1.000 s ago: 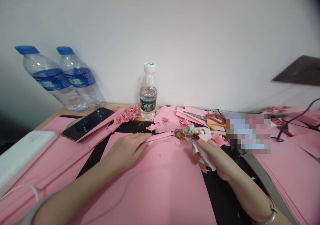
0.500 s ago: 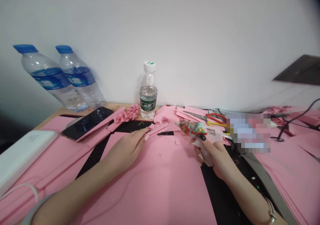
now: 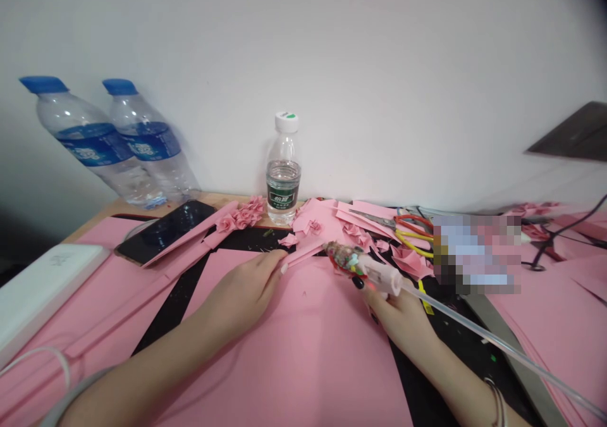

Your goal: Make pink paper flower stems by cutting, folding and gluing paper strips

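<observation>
My right hand (image 3: 398, 313) is wrapped round a hot glue gun (image 3: 377, 275), its front crusted with multicoloured dried glue. A long clear glue stick (image 3: 478, 335) runs from the back of the gun to the lower right. The nozzle points left, close to a folded strip of pink paper (image 3: 308, 253). That strip's near end is pinched in my left hand (image 3: 251, 281), whose fingertips are partly hidden. Both hands are above a large pink paper sheet (image 3: 294, 351). Small folded pink paper flowers (image 3: 313, 227) lie just beyond.
Scissors (image 3: 379, 219) with red and yellow handles lie at the back right. A small water bottle (image 3: 283, 180) stands by the wall, two larger bottles (image 3: 95, 142) lean at left. A phone (image 3: 165, 231), a white box (image 3: 52, 288) and a paper-flower stem (image 3: 241, 217) lie left.
My right hand has moved the glue gun left and turned it, bringing the nozzle near the paper strip; the glue stick behind it now shows. My left hand has barely moved.
</observation>
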Demonstrator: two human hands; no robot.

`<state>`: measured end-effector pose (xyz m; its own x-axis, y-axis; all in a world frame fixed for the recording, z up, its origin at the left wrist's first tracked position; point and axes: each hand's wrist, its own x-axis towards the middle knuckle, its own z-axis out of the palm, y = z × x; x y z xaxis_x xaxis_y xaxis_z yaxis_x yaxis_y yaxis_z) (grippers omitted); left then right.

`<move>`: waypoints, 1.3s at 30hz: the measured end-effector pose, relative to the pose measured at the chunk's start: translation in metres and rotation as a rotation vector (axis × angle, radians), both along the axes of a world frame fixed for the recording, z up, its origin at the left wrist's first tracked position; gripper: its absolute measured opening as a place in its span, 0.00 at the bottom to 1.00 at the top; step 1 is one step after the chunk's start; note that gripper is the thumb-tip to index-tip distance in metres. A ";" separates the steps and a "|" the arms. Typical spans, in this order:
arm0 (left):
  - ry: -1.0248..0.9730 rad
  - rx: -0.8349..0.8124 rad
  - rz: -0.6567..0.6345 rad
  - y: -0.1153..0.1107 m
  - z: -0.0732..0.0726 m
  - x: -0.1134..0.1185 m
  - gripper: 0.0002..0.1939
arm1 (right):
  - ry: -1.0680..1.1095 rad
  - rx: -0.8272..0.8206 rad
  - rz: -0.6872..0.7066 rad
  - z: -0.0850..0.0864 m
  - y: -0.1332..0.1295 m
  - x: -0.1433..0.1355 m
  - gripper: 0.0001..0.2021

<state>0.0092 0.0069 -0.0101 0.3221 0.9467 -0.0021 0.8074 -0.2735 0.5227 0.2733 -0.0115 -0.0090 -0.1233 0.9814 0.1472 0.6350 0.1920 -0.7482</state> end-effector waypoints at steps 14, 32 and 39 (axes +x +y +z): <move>0.027 0.049 0.000 -0.005 -0.003 0.003 0.22 | 0.001 0.062 0.097 0.001 -0.004 -0.005 0.09; -0.016 0.033 -0.012 -0.004 -0.006 0.003 0.23 | -0.016 -0.091 0.125 0.007 -0.006 -0.008 0.04; -0.034 0.021 0.007 -0.004 -0.005 0.003 0.23 | -0.026 -0.026 0.040 0.005 -0.006 -0.007 0.06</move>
<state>0.0119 0.0024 -0.0154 0.3151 0.9486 0.0292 0.7909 -0.2795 0.5443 0.2667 -0.0175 -0.0039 -0.1657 0.9791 0.1182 0.6469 0.1984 -0.7363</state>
